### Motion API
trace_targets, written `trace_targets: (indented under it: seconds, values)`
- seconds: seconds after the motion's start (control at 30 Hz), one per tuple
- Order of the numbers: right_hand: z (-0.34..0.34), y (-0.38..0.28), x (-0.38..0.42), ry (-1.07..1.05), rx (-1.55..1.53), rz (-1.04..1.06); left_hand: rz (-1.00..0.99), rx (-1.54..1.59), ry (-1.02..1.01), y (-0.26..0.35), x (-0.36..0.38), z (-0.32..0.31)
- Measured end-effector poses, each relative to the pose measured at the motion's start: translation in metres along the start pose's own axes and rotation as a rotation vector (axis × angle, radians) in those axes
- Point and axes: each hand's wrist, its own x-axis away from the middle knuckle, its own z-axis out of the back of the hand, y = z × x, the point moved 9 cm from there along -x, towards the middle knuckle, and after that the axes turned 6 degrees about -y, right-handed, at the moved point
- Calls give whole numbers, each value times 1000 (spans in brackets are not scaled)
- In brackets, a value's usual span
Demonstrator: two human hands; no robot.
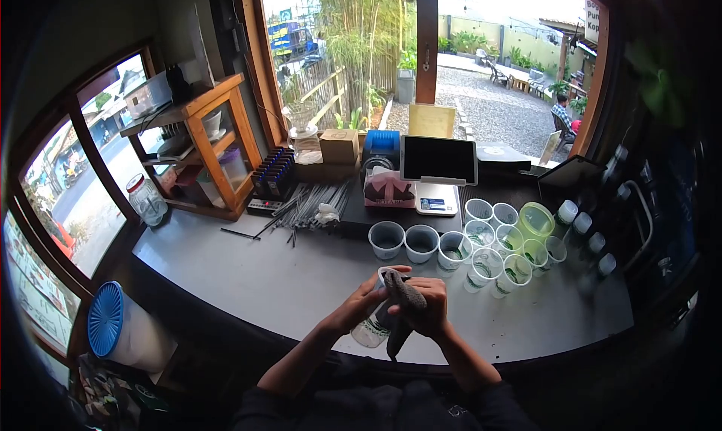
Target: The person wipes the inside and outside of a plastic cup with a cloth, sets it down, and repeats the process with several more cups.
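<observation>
My left hand [355, 305] is wrapped round a clear plastic cup [370, 332] with a green print, held tilted above the front of the counter. My right hand [430, 305] grips a dark grey cloth [406, 299], pressed against the cup's rim; one end of the cloth hangs down beside the cup. Part of the cup is covered by my fingers and the cloth. Just beyond my hands stand several upright clear cups [453, 252] in rows, some tinted yellow-green [536, 220].
Behind the cups are a tablet [439, 160] on a stand, a pink tissue pack [389, 189] and a cardboard box [340, 146]. Black straws [308, 205] lie at the back left near a wooden cabinet [218, 145]. Several bottles [580, 224] line the right side. A person sits outside.
</observation>
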Motion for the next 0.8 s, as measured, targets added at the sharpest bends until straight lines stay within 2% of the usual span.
trace_targets:
  seconds: [0.1, 0.2, 0.23, 0.27, 0.3, 0.33, 0.37, 0.4, 0.43, 0.47, 0.5, 0.53, 0.57, 0.6, 0.67, 0.77, 0.8]
  values:
    - [5, -12, -2, 177, 65, 70, 26, 155, -4, -6, 4, -4]
    - [12, -3, 11, 458, -56, -126, 130, 328, 77, -29, 16, 5]
    - [9, 14, 26, 611, -254, -254, 176, 390, 115, -36, 19, 9]
    - [9, 16, 33, 719, -236, -298, 63, 412, 112, -26, 15, 9]
    - [7, 6, 35, 687, -9, -259, -50, 434, 106, -14, 9, 5]
    - [4, -6, 27, 631, 73, -170, -162, 453, 97, 0, 6, 3]
    - [1, -20, 17, 578, 151, -77, -196, 366, 155, 12, 6, 4]
    - [-2, -44, -4, 502, 85, 59, -142, 475, 325, -7, 17, 21]
    - [-15, -37, 3, 410, 124, 0, -147, 526, 334, -11, 20, 29]
    - [-16, -41, 6, 402, 89, 20, -155, 579, 342, -12, 20, 33]
    - [-25, -43, 10, 293, 143, 47, -198, 510, 380, 2, 18, 33]
    - [-36, -41, 17, 183, 196, 73, -243, 471, 296, 18, 12, 27]
    - [-46, -39, 27, 172, 256, 164, -276, 384, 259, 29, 9, 26]
    - [-46, -41, 25, 150, 279, 120, -309, 294, 222, 38, 6, 25]
    - [-37, -36, 18, 171, 212, 31, -306, 189, 320, 30, 9, 35]
    - [-20, -44, -2, 259, 236, -10, -283, 29, 369, 28, 12, 34]
    - [-11, -54, -10, 336, 281, 36, -275, -30, 368, 31, 12, 30]
